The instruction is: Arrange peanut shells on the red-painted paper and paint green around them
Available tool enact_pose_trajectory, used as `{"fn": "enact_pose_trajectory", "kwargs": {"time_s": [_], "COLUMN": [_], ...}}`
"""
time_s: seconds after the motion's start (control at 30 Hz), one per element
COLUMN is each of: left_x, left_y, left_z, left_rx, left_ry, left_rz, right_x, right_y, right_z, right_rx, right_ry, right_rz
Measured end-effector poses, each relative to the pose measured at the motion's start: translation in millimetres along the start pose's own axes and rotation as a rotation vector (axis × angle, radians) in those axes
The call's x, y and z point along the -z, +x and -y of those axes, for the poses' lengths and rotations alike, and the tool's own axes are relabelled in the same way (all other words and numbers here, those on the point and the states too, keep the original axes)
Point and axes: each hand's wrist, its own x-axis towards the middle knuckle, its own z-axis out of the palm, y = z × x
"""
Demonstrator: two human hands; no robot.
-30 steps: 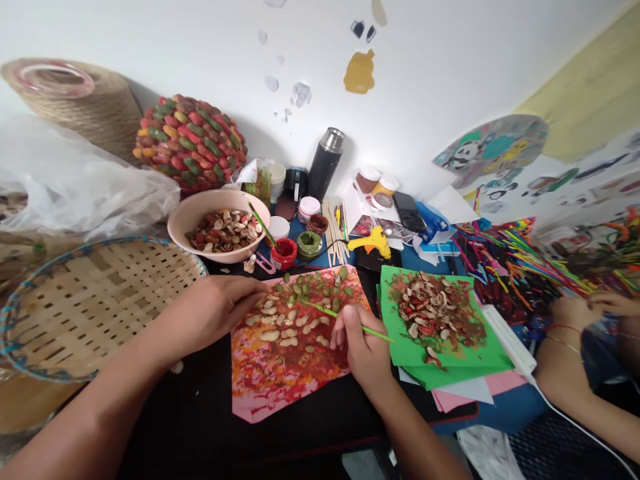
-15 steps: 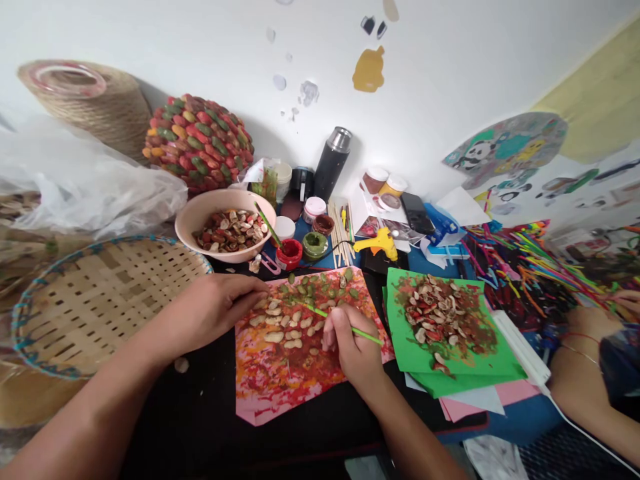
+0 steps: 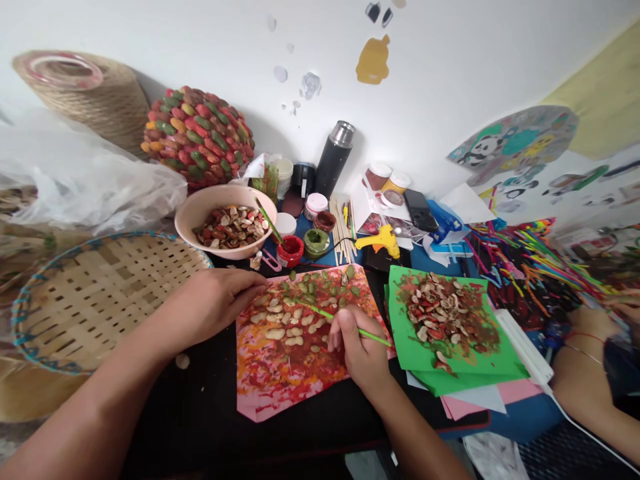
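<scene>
My right hand grips a thin paintbrush with a bright green handle. Its tip points left, among peanut shells painted green at the top of a paint-smeared pink sheet. Below them lie several unpainted peanut shells. My left hand is over the sheet's upper left edge, fingers pressed together; whatever is between the fingertips is hidden. Open jars of red paint and green paint stand just behind the sheet, a second brush standing in the red one.
Behind my left hand are a bowl of shells and a woven basket. A green sheet with painted shells lies right, near a yellow glue gun. A black flask stands behind. Another person's arm is far right.
The view has shifted slightly. My right hand and the brush have moved a little to the right and down over the sheet; my left hand stays nearly in place.
</scene>
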Motion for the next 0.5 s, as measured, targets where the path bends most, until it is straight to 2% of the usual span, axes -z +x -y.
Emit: {"fn": "enact_pose_trajectory", "kwargs": {"time_s": [0.2,0.37,0.5], "left_x": [6.7,3.6,1.4], "left_y": [-4.0,-1.8,-0.6], "left_z": [-1.3,-1.3,-0.4], "left_rx": [0.016,0.019,0.036], "left_ry": [-0.063,-0.073,-0.061], "left_rz": [-0.078,0.016,0.02], "right_x": [2.6,0.6,0.8], "right_y": [-3.1,-2.9,-3.1], "right_z": [-3.3,-0.1,3.4], "right_rx": [-0.046,-0.041,-0.034], "right_ry": [0.009,0.025,0.048], "right_rz": [-0.023,-0.035,-0.04]}}
